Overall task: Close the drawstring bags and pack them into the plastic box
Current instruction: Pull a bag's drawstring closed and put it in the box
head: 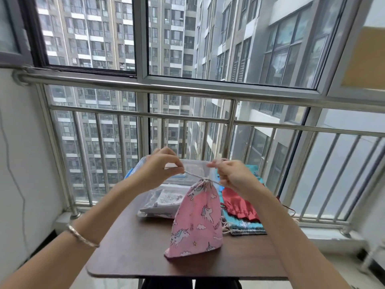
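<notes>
Your left hand [161, 166] pinches one end of the pale drawstring [194, 175] between thumb and forefinger, pulling it out to the left. Your right hand [234, 176] grips the other end of the cord, fingers curled around it, pulling to the right. Between the two hands the string runs taut to the gathered neck of the pink bag [198, 222], which is printed with unicorns and clouds. The neck is cinched tight, and the bag stands upright with its base on the dark brown tabletop [129, 253], near the middle.

Behind the pink bag, toward the railing, sits the clear plastic box [154, 205]. A pale bag with small printed figures [168, 200] lies flat inside it; you cannot tell how many others lie under it. Your left hand is held above the box.

To the right of the pink bag, a pile of bags lies flat on the tabletop: a red bag [239, 205] on top, and blue bags [243, 225] beneath it, their cords hanging loose at the near edge. The pink bag's right side stands just beside this pile.

A thin metal bracelet [82, 236] circles your left wrist. Beyond the tabletop a steel railing [187, 118] runs in front of the window.
</notes>
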The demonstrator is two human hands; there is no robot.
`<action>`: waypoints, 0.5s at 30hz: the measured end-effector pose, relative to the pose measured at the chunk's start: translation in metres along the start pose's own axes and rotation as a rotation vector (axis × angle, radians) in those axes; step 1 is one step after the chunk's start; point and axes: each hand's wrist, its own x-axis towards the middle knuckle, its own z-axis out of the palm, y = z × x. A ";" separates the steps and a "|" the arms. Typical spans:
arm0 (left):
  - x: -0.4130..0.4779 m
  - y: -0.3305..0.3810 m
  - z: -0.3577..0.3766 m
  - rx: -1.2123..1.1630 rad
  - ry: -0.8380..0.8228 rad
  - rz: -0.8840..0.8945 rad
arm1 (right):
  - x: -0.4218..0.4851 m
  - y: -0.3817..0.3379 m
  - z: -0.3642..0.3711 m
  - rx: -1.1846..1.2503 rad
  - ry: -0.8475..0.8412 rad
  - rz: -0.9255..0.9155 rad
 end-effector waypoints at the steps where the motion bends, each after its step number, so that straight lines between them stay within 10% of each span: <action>1: 0.002 0.002 0.002 0.074 0.078 0.055 | 0.001 -0.005 0.006 -0.212 -0.023 0.005; 6: 0.012 0.025 0.010 0.084 0.263 0.160 | 0.012 -0.017 0.025 -0.686 -0.154 0.031; 11: 0.024 0.037 0.027 -0.140 0.264 0.012 | 0.008 -0.014 0.025 -0.298 -0.329 0.014; 15: 0.024 0.039 0.039 -0.566 -0.049 -0.165 | 0.003 -0.007 0.017 -0.163 -0.259 -0.116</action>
